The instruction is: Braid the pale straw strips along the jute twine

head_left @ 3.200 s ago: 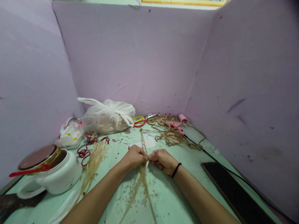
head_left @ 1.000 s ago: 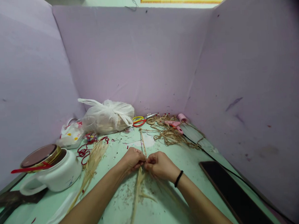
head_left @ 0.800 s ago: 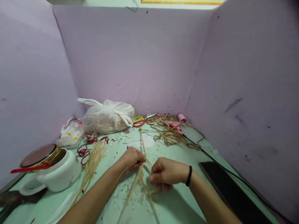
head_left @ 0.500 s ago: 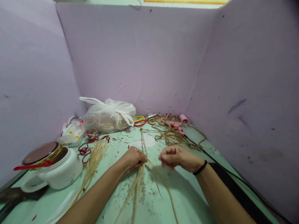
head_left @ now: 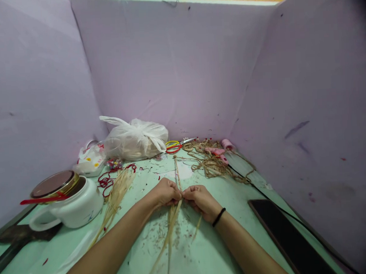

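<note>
A thin braid (head_left: 177, 171) of straw-coloured fibre runs away from me down the middle of the table. At its near end my left hand (head_left: 166, 192) is closed in a pinch. My right hand (head_left: 201, 199), with a black band at the wrist, meets it there, thumb and finger pinched on the fibre at the same spot. Loose flat strands (head_left: 171, 228) trail from the pinch towards me, and a short strand end (head_left: 198, 227) shows below my right hand. Exactly which strand each hand grips is hidden by the fingers.
To the left stand a white mug (head_left: 78, 208) and a bundle of fibre strands (head_left: 115, 192). Behind are a white plastic bag (head_left: 134, 139), scissors (head_left: 174, 146), tangled twine (head_left: 213, 166) and a pink glue gun (head_left: 217, 152). A dark flat slab (head_left: 284, 229) lies right.
My right hand has moved left and in, from apart in the air to pinching the fibre against my left hand. The left hand stays on the braid's end. The view has shifted slightly.
</note>
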The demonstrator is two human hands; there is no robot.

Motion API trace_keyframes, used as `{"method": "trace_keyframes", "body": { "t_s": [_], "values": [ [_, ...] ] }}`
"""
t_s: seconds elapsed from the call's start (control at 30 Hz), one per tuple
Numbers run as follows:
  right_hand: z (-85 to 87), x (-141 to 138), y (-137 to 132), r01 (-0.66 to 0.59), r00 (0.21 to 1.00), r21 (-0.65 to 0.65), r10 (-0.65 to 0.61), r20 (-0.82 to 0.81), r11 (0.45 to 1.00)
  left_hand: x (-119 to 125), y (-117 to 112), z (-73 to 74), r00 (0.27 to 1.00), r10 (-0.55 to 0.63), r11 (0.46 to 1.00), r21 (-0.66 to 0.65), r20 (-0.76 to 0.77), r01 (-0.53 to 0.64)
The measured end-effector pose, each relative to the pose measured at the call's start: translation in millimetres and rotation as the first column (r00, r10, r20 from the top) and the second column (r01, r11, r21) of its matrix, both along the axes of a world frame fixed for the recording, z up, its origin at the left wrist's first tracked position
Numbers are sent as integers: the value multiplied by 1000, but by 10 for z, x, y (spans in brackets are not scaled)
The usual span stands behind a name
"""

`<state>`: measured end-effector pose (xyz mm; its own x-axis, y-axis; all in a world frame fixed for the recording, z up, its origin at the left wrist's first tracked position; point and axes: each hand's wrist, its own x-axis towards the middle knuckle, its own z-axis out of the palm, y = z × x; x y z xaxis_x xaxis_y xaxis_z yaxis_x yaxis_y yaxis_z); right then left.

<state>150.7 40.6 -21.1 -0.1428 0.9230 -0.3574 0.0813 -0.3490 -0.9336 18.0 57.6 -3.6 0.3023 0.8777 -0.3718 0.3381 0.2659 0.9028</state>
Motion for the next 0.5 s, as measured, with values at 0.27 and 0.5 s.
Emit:
{"method": "trace_keyframes", "body": {
  "t_s": [0.27,0.5],
  "values": [
    [-52,5,23,-37,999,34,36,19,999,-88,-14,137,961,-62,996,47,-269,78],
    [-21,6,0,13,997,-8,-14,-81,1000,112,-250,166,804,21,954,254,-595,163]
  ]
}}
